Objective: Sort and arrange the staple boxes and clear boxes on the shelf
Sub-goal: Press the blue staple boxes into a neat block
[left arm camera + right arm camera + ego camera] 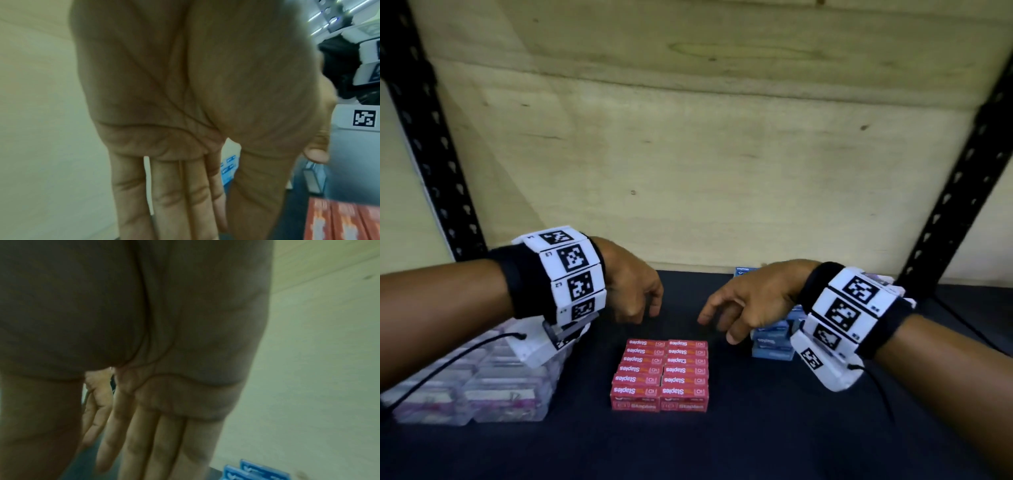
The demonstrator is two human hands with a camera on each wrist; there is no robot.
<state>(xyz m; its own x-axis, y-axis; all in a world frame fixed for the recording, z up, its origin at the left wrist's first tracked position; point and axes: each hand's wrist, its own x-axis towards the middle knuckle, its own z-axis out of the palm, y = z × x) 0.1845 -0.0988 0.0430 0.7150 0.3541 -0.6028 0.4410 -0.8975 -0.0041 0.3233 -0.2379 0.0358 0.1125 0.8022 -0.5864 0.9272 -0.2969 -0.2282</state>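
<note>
Red staple boxes (661, 373) lie in a neat two-column block at the middle of the dark shelf (756, 428); their edge shows as red staple boxes (341, 222) in the left wrist view. Clear boxes (479, 387) are stacked at the left under my left forearm. Blue staple boxes (772, 344) sit at the right, partly hidden by my right hand, and show as blue staple boxes (246, 470). My left hand (640, 291) and right hand (736, 308) hover behind the red block with relaxed fingers, holding nothing.
A plywood back wall (705, 154) closes the shelf behind. Black perforated uprights stand at the left (424, 137) and right (955, 192). Bare dark shelf surface lies in front of the red block.
</note>
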